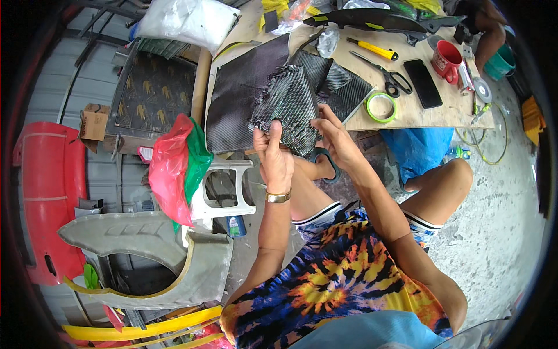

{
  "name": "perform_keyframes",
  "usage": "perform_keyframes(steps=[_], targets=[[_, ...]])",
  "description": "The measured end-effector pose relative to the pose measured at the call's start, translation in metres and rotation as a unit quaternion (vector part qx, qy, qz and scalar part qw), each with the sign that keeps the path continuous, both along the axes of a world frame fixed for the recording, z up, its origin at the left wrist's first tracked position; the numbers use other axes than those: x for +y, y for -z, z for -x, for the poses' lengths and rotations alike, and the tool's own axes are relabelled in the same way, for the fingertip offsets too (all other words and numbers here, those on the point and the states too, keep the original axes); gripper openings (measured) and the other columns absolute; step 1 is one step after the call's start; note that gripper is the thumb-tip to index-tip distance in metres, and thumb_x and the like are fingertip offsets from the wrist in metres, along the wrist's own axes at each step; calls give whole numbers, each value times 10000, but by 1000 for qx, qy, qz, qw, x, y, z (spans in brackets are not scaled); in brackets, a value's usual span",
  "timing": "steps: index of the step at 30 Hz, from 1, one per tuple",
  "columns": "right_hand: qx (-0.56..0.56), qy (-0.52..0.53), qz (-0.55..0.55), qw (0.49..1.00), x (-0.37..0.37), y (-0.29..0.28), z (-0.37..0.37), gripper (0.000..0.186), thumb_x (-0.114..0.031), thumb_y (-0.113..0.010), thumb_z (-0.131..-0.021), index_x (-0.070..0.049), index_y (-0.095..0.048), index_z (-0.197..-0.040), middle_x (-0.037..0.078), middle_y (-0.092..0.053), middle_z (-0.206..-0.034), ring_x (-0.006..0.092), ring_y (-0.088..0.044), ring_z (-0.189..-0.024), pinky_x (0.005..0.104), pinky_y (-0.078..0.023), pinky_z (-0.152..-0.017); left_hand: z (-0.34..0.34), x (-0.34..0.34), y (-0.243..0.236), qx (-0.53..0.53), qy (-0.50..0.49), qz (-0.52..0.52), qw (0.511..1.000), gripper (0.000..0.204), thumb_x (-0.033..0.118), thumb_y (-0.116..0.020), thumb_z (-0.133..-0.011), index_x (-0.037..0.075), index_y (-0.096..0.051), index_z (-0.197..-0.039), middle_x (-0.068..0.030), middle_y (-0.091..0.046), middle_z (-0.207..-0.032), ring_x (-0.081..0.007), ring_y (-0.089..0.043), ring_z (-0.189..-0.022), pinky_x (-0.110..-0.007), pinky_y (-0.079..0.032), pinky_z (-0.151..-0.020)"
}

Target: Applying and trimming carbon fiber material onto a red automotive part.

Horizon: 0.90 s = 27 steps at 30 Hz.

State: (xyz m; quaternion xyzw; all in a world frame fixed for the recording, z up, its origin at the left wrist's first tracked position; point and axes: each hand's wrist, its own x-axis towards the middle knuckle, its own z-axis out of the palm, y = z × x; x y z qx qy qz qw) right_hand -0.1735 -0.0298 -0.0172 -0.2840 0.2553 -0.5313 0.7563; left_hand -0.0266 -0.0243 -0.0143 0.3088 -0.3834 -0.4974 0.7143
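A piece of woven carbon fibre cloth (pixel 288 104), black and silver with frayed edges, is held up over the table's near edge. My left hand (pixel 274 157) pinches its lower left corner, thumb on top. At the cloth's right edge, my right hand (pixel 337 136) has its fingers curled in against the border. Behind it, more dark carbon fibre sheets (pixel 347 87) lie overlapping on the table, and a large flat dark sheet (pixel 232 107) spreads to the left.
The plywood table (pixel 465 119) bears scissors (pixel 390 78), a yellow cutter knife (pixel 375 49), green tape (pixel 381 107), a black phone (pixel 423 84), a red mug (pixel 446 61) and a long black part (pixel 366 20). A white stool (pixel 224 189) and grey fender (pixel 197 270) stand left. Another person's arm (pixel 491 38) shows far right.
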Motion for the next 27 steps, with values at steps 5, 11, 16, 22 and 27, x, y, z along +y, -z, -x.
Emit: perform_keyframes(steps=[5, 11, 16, 22, 27], targets=[[13, 4, -10, 1000, 0, 1, 0, 329, -165, -524, -923, -95, -471, -1240, -68, -526, -946, -39, -509, -734, 133, -479, -548, 0, 2, -1, -9, -18, -12, 1000, 255, 85, -609, -916, 49, -574, -1166, -58, -637, -1130, -155, -609, -995, -327, -494, -893], [20, 34, 16, 999, -1, 9, -7, 318, -153, -511, -925, -79, -476, -1233, -67, -511, -930, -47, -473, -695, 107, -469, -563, 0, 6, 7, -47, -38, -14, 998, 252, 67, -598, -918, 52, -573, -1168, -52, -632, -1133, -152, -605, -993, -324, -491, -893], [-21, 3, 9, 1000, 0, 8, -4, 354, -194, -472, -932, -67, -446, -1262, -25, -556, -1042, 16, -562, -886, 184, -524, -684, -2, 4, 5, -28, -40, -17, 999, 268, 74, -598, -919, 56, -567, -1184, -59, -630, -1141, -163, -603, -1006, -337, -490, -903], [-41, -18, 17, 999, -4, 14, -4, 366, -262, -461, -951, -65, -435, -1259, 1, -568, -1125, 70, -575, -1009, 256, -539, -773, -1, 4, -4, 7, -5, -12, 1000, 292, 104, -605, -921, 60, -561, -1206, -70, -623, -1169, -177, -596, -1044, -353, -489, -921], [60, 3, 16, 998, -3, 15, -8, 395, -321, -535, -959, -79, -466, -1262, 7, -561, -1137, 62, -530, -988, 247, -453, -735, -3, 5, -3, 18, 16, -20, 1000, 275, 109, -607, -920, 65, -570, -1190, -64, -616, -1178, -172, -597, -1032, -341, -488, -912]])
